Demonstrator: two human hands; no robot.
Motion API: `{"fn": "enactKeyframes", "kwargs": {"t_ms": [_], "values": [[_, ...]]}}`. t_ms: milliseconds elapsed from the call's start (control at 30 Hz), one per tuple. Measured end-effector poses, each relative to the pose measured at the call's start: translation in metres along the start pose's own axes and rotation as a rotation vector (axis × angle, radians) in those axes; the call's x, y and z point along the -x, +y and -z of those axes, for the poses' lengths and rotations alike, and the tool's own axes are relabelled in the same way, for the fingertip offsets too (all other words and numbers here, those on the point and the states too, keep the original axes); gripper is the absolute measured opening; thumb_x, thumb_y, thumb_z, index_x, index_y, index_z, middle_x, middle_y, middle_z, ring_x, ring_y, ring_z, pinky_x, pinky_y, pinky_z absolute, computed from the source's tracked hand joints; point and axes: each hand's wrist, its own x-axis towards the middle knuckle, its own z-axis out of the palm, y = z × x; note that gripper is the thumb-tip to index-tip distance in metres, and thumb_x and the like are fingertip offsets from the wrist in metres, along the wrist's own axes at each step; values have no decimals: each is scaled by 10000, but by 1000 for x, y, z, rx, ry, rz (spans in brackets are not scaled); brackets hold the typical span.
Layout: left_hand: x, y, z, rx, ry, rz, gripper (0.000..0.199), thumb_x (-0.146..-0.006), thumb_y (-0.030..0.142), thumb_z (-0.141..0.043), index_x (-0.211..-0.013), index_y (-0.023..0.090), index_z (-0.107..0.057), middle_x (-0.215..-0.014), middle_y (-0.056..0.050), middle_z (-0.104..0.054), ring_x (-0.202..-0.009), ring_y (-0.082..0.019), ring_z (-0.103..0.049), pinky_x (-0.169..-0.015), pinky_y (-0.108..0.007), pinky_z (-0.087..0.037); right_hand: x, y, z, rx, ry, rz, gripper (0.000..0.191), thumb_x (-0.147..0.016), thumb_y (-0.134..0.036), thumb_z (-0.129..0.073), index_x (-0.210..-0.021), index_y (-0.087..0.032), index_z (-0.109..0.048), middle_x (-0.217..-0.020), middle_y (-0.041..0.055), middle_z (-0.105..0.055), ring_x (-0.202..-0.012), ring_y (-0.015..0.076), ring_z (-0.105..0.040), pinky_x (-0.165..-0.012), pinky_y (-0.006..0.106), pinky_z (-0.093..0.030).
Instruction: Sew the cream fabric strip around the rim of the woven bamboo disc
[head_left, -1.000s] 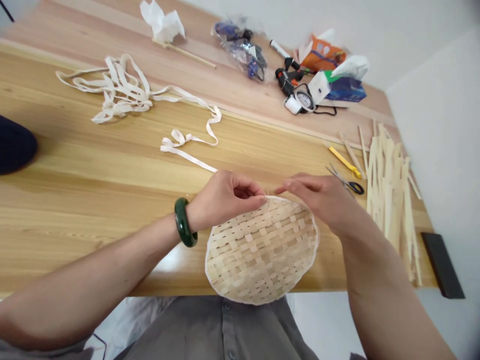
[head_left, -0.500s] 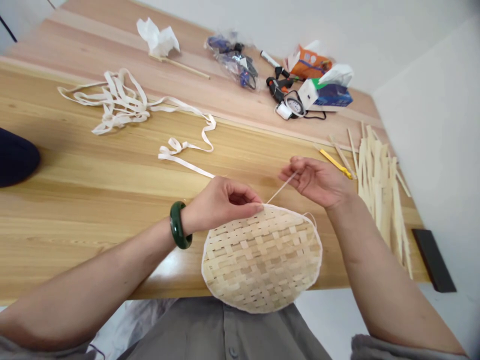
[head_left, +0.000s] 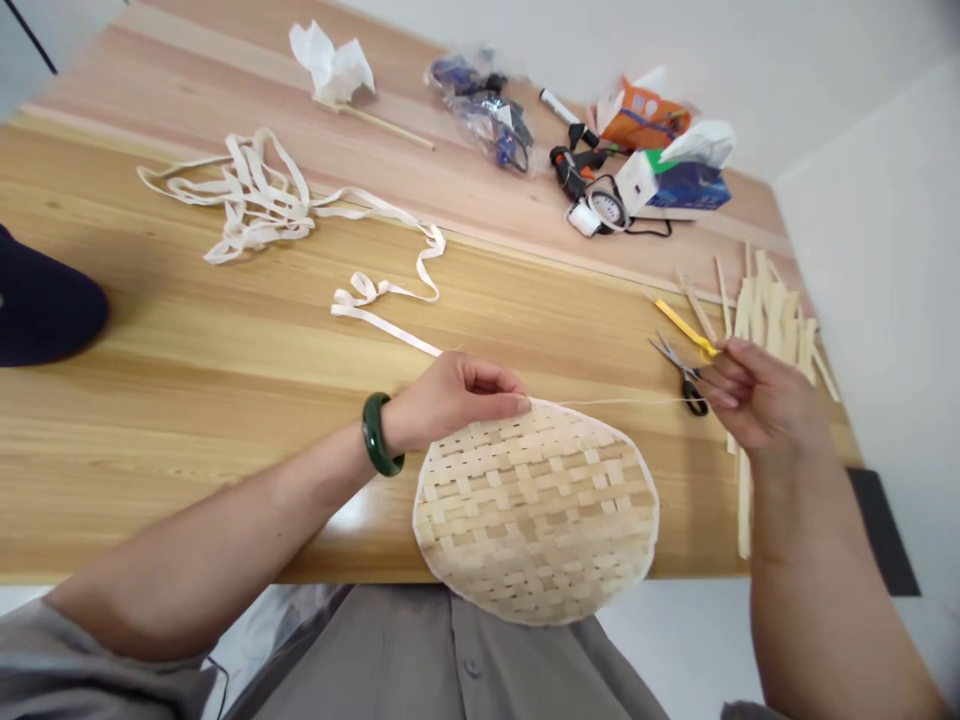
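An oval woven bamboo mat (head_left: 536, 515), edged with white tape, lies at the table's front edge and overhangs it toward my body. My left hand (head_left: 476, 400), with a green bangle at the wrist, pinches the mat's upper rim between thumb and fingers. From that spot a thin white thread (head_left: 622, 402) runs taut to the right. My right hand (head_left: 757, 395) is closed on the thread's far end; a needle, if there is one, cannot be made out. Loose white tape (head_left: 397, 333) trails from beneath my left hand to a tangled heap (head_left: 259, 195).
Scissors (head_left: 679, 372) and a yellow-handled tool (head_left: 686, 328) lie beside my right hand. Bamboo strips (head_left: 772, 310) are piled at the right. Farther back are a glue gun (head_left: 574, 170), tissue packs (head_left: 686, 185), a bagged blue item (head_left: 484, 115) and crumpled tissue (head_left: 334, 65). A dark object (head_left: 49, 300) stands left.
My right hand has moved right, away from the mat, drawing the thread out long and straight. The scissors now show. My left hand keeps its pinch on the rim.
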Motion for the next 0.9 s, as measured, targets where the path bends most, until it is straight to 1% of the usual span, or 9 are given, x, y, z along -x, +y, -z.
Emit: {"fn": "enactKeyframes", "kwargs": {"t_ms": [133, 233, 267, 400, 467, 533, 700, 800, 900], "values": [[-1, -1, 7, 63, 86, 48, 205, -726, 336, -799, -752, 148, -721, -696, 17, -681, -594, -68, -574, -539, -166, -420, 7, -9, -26, -17, -24, 30, 99, -674, -169, -685, -722, -187, -600, -513, -74, -297, -445, 60, -243, -390, 179, -274], [-2, 0, 8, 70, 139, 83, 217, -718, 346, -801, -737, 148, -714, -684, 10, -682, -580, -77, -578, -534, -177, -424, 33, -18, -51, 139, -41, 235, 73, -734, -204, -674, -791, -210, -628, -588, -32, -441, -523, 103, -394, -515, 258, -439], [-2, 0, 8, 66, 159, 99, 212, -719, 342, -798, -736, 149, -713, -681, 7, -683, -577, -81, -581, -535, -182, -428, 45, -19, -60, 248, -60, 308, 48, -777, -231, -662, -803, -225, -623, -606, -27, -468, -526, 110, -405, -532, 276, -442], [-2, 4, 7, 53, 231, 160, 185, -719, 321, -783, -733, 150, -712, -670, 1, -686, -559, -91, -586, -526, -195, -439, 83, -8, -92, 754, -205, 411, 47, -875, -273, -587, -912, -246, -575, -557, -56, -406, -470, 108, -370, -466, 266, -294], [-3, 6, 6, 52, 258, 171, 173, -709, 309, -781, -725, 150, -713, -659, 2, -683, -548, -93, -582, -516, -196, -436, 90, 3, -102, 933, -222, 477, 82, -872, -273, -582, -946, -238, -580, -534, -70, -396, -451, 101, -382, -489, 262, -310], [-3, 7, 6, 50, 277, 174, 169, -698, 304, -783, -720, 151, -716, -654, 4, -682, -547, -91, -580, -515, -195, -435, 90, 14, -108, 1083, -183, 548, 111, -881, -296, -577, -957, -225, -614, -531, -60, -473, -453, 104, -445, -521, 262, -344], [-3, 7, 6, -8, 306, 156, 178, -698, 323, -776, -722, 155, -722, -661, 8, -684, -559, -92, -579, -522, -195, -442, 82, 35, -109, 1332, -91, 726, 190, -923, -293, -526, -919, -184, -682, -607, 19, -654, -551, 155, -610, -542, 260, -345], [-2, 6, 4, -77, 313, 140, 170, -697, 316, -768, -730, 155, -724, -679, 5, -690, -572, -96, -580, -515, -192, -448, 76, 46, -111, 1430, -128, 763, 204, -920, -256, -498, -851, -177, -673, -576, 25, -652, -525, 155, -598, -512, 260, -278], [-1, 5, 2, -144, 338, 164, 140, -700, 289, -750, -697, 155, -710, -635, 13, -667, -531, -82, -544, -471, -177, -419, 67, 53, -111, 1478, -182, 725, 179, -872, -226, -493, -813, -179, -655, -546, 17, -636, -482, 144, -551, -501, 261, -221]]}}
